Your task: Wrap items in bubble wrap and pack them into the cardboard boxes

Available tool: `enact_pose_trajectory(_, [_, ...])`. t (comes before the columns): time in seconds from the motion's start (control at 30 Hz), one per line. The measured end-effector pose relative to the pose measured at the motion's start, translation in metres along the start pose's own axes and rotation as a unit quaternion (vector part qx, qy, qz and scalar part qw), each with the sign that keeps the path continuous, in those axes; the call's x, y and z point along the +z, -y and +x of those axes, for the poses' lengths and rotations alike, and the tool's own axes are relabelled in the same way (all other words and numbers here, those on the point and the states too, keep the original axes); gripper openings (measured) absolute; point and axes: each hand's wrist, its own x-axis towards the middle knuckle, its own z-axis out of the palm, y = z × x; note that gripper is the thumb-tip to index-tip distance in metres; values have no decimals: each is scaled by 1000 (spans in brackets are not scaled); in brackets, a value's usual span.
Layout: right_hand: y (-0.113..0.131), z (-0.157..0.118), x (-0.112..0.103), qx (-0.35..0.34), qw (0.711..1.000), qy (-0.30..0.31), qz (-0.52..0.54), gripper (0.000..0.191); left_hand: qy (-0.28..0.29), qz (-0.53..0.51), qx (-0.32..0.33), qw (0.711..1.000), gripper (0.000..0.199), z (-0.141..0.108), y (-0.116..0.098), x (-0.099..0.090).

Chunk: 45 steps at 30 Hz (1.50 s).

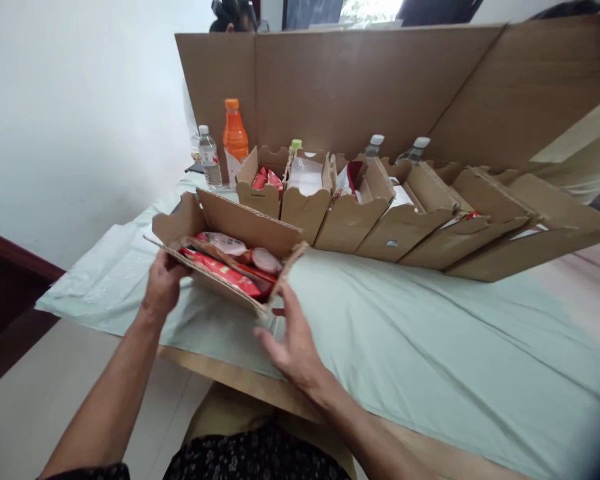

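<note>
An open cardboard box sits at a slant near the table's front left, with red packets and a round pale-topped item inside. My left hand grips its near left edge, thumb at the rim and fingers partly hidden beneath. At the box's right front corner, my right hand has its fingers against the end panel. The right thumb is spread away from the cardboard, and that hand looks open.
Several cardboard bins stand in a row behind, holding packets. An orange bottle and a clear water bottle stand at the back left. A tall cardboard panel rises behind them. Pale green cloth covers the table.
</note>
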Motion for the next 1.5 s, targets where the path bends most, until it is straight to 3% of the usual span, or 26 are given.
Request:
enact_pose_trajectory(0.07, [1,16,23,-18,995,95,-10,99,-27,10,22,999,50,36,-1,-14])
enact_pose_trajectory(0.13, [4,29,38,-29,982,182,-36,99,-33,17,28,999,54,55,-1,-19])
enact_pose_trajectory(0.2, [4,40,45,-46,968,238,-57,92,-30,25,26,999,57,53,2,-21])
enact_pose_trajectory(0.27, [-1,49,45,-75,961,254,-76,78,-31,41,9,999,56,32,9,-21])
enact_pose_trajectory(0.33, [-13,58,39,-91,964,225,-112,60,-17,61,-34,997,56,1,19,-22])
enact_pose_trajectory(0.43, [-37,70,28,-65,968,151,-192,47,65,91,-53,992,71,-39,33,-17])
enact_pose_trajectory(0.53, [-57,80,22,-44,966,117,-225,44,55,126,-52,989,76,-45,38,-6])
enact_pose_trajectory(0.67, [-66,83,23,-57,967,109,-223,35,51,124,-88,987,68,-6,38,1])
enact_pose_trajectory(0.8, [-70,80,23,-67,970,98,-211,30,34,130,-52,990,58,52,39,4])
enact_pose_trajectory(0.93, [-75,79,21,-80,974,86,-193,25,15,135,-22,991,54,103,51,28])
enact_pose_trajectory(1.03, [-77,78,20,-88,976,80,-180,24,19,137,-2,990,57,127,68,52])
enact_pose_trajectory(1.13, [-78,77,19,-93,979,77,-167,23,9,159,5,987,49,137,87,66])
enact_pose_trajectory(1.27, [-77,77,18,-91,982,69,-152,22,-12,198,7,980,41,135,103,66])
enact_pose_trajectory(1.5, [-74,79,16,-80,984,75,-141,22,7,224,6,974,46,128,103,64])
